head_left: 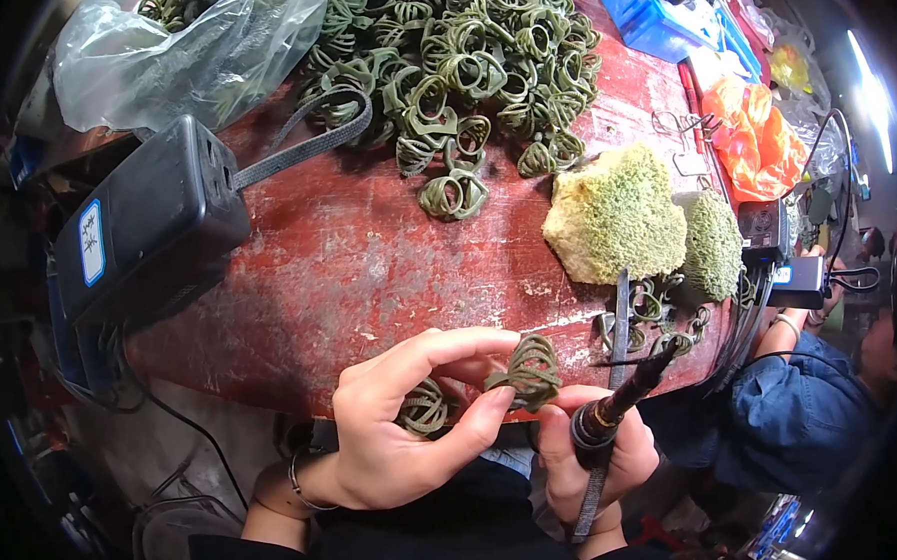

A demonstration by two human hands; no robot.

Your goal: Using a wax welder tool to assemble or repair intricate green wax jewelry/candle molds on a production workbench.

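Note:
My left hand [392,418] pinches a dark green openwork ring [532,374] between thumb and fingertips. A second green ring [424,407] sits in the curl of the same hand. My right hand [601,457] is closed around a dark pen-like tool [613,412] resembling a soldering iron, its blackened tip pointing up and right. A long flat metal strip, like a file [621,333], also runs through the right hand and shows above and below it. The right fingertips are close beside the pinched ring; whether they touch it I cannot tell.
A heap of green rings [458,70] covers the table's far side. Left are a black power pack [161,217] with a strap and a plastic bag [177,68]. Right are a rough yellow-green block [622,213], a smaller one [712,246], cables and a person in blue [793,415].

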